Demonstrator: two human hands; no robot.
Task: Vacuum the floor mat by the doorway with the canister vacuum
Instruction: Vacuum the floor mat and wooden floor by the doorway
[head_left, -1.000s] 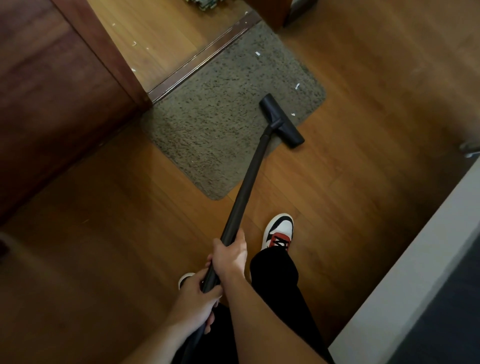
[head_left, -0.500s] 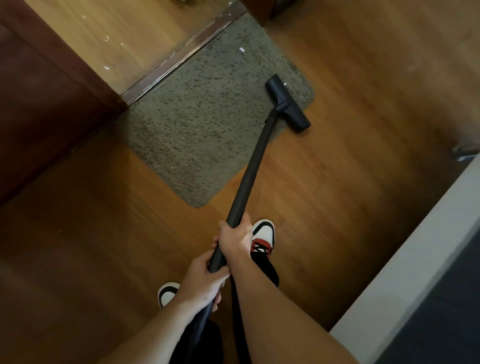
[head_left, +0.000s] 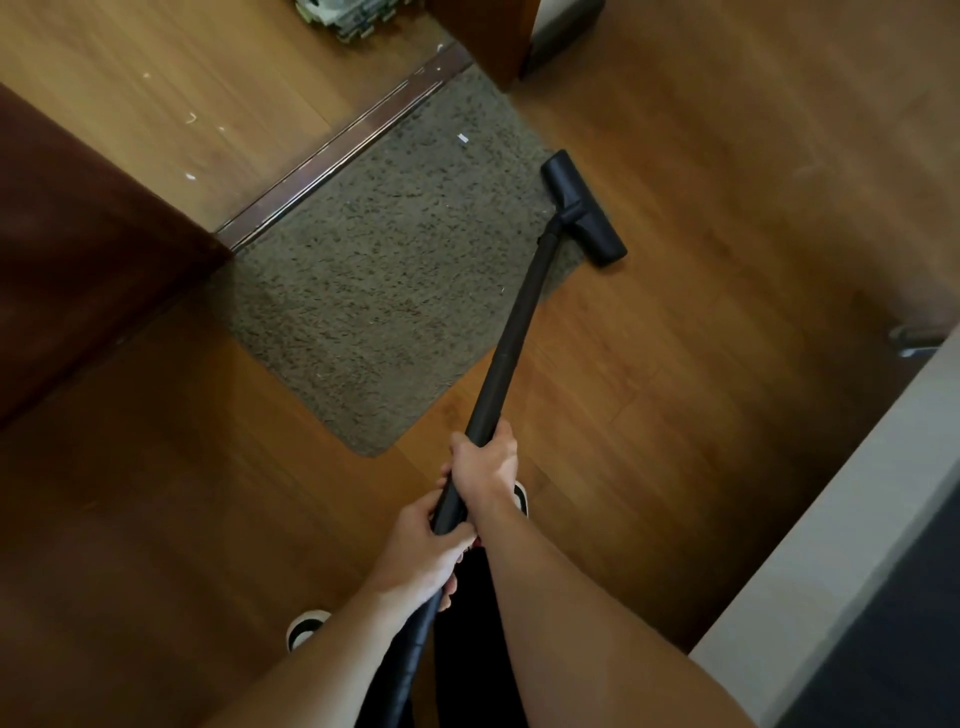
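the floor mat (head_left: 374, 291) lies on the wood floor (head_left: 701, 364) with its far edge against the metal threshold strip (head_left: 343, 145) of the doorway. the black vacuum head (head_left: 582, 208) sits at the mat's right edge, its far end over the pile and its near end out on bare wood. the tube (head_left: 511, 332) runs back from it to the person. the right hand (head_left: 485, 462) is wrapped around the tube higher up, and the left hand (head_left: 421, 545) grips it just below, where the hose (head_left: 410, 649) begins. both are closed firmly on it.

the step in hand looks like a pass along the right border. to do it well, the head should stay flat and come back onto the pile in overlapping strokes working leftward, slowly enough to lift what sits in the fibres. one white scrap (head_left: 462, 137) lies near the far edge, so a stroke should reach right up to the strip. pulling toward the body is likelier to keep the mat from bunching than pushing at its free edge.

for room, the dark wooden panel (head_left: 78, 249) stands close on the left and the door post (head_left: 483, 36) stands at the far right corner, so strokes there must be short. open floor lies to the right, as far as the pale ledge (head_left: 857, 519).
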